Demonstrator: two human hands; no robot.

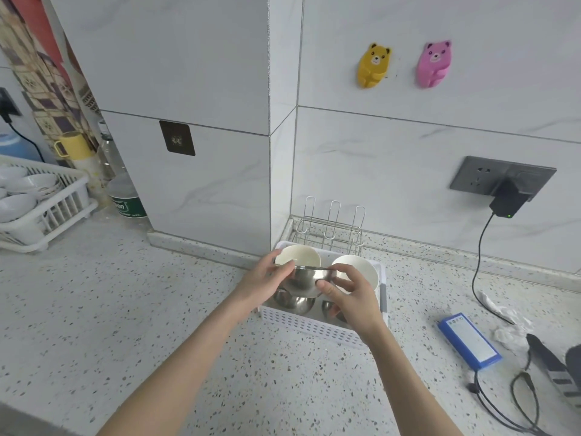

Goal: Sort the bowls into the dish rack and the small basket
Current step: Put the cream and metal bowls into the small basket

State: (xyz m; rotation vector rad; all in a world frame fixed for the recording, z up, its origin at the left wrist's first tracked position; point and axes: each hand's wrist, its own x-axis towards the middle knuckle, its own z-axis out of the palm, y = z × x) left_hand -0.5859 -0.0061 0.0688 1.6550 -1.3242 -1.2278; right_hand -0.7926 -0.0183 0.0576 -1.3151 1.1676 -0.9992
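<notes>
A shiny round steel bowl (309,281) is held by both hands. It is pinched at its left rim by the left hand (262,283), and its right side is gripped by the curled fingers and thumb of the right hand (352,294). So the bowl sits right between the two hands, level and mouth up.

The bowl is held just above the small white plastic basket with holes in its wall (314,325). Under the bowl, inside the basket, another steel bowl (294,302) can be seen, and a third steel bowl (330,308) is partly hidden by the right hand. At the back of the basket, two white round bowls (301,256) (361,270) are seen.

The held bowl should probably be kept level and moved slowly, so the white bowls behind it are not knocked. Whether it is being put in or taken out cannot be told.

Far to the left of the basket, the white plastic dish rack (67,199) is seen, with white bowls already in it.
</notes>
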